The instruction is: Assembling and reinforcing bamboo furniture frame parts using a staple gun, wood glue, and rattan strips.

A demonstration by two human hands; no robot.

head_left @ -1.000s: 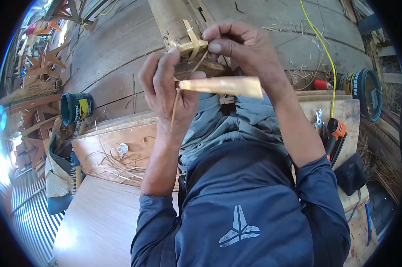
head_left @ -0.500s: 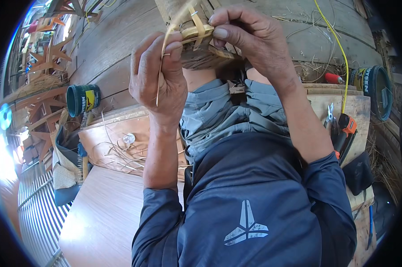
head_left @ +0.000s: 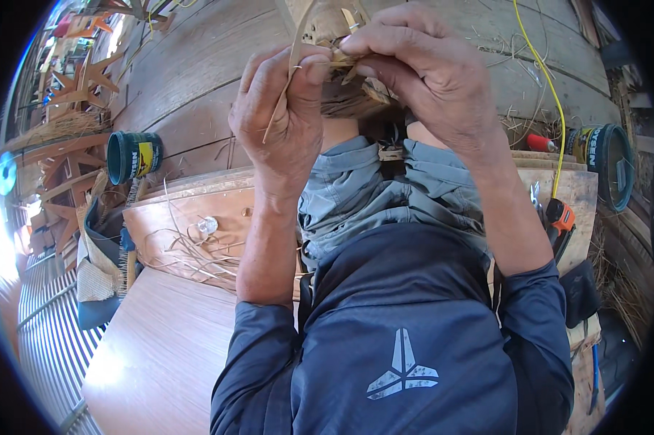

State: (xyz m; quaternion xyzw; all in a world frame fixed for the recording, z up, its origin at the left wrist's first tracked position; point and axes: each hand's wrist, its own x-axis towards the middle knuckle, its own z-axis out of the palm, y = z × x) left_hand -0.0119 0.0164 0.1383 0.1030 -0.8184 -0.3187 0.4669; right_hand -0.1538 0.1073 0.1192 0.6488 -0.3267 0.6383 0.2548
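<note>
Wide fisheye view, head-worn on the left, facing down, close above the torso [head_left: 406, 290]

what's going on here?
A person is working a small pale piece with bare hands. The right hand pinches it between thumb and fingers; the left hand is close against it, with a thin pale strip running through its grip. The fingers hide most of the piece. Loose strips lie on a wooden board at the left.
</note>
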